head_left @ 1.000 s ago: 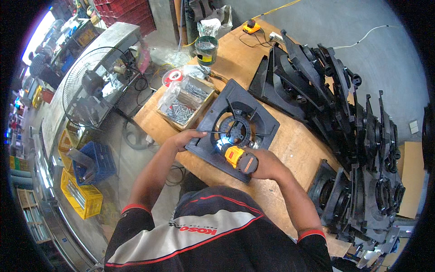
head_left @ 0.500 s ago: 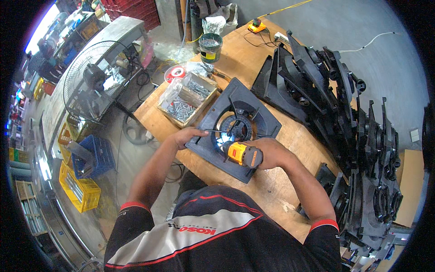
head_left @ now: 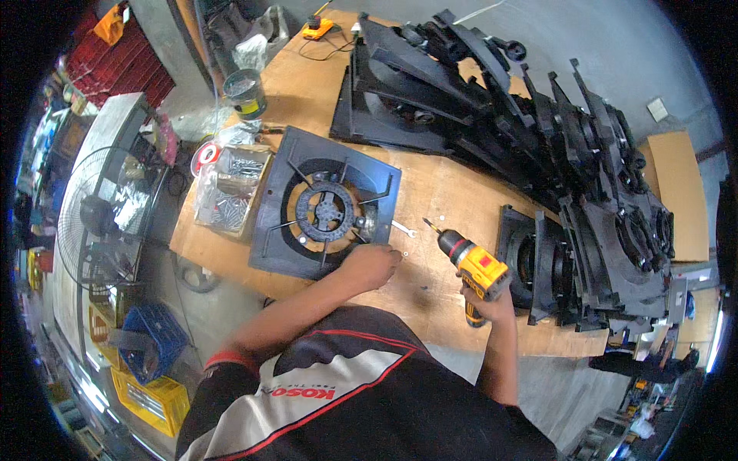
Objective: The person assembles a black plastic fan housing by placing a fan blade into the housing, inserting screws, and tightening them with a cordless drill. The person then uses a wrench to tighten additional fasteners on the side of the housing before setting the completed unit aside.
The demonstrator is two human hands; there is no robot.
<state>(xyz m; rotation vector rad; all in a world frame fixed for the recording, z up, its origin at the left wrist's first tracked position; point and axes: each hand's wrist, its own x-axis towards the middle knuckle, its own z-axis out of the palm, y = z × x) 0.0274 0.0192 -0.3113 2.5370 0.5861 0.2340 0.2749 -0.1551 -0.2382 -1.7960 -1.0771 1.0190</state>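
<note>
My right hand is wrapped round the grip of a yellow and black cordless drill, its bit pointing up and left above the table. Flat on the table to its left lies a black square gas stove burner with a round burner ring in the middle and pan-support arms. By the burner's near right corner is my left hand, fingers curled down; whatever they may pinch is hidden. A small metal nut shows beside those fingertips. Next to the burner's right edge lies a wrench.
A box of screws stands left of the burner, with a tape roll and a dark bucket behind it. Stacked black burners crowd the far and right sides of the wooden table. A fan stands left.
The drill has come off the burner and moved right in my right hand. My left hand has left the burner's left edge and crossed to its near right corner. The view has turned right.
</note>
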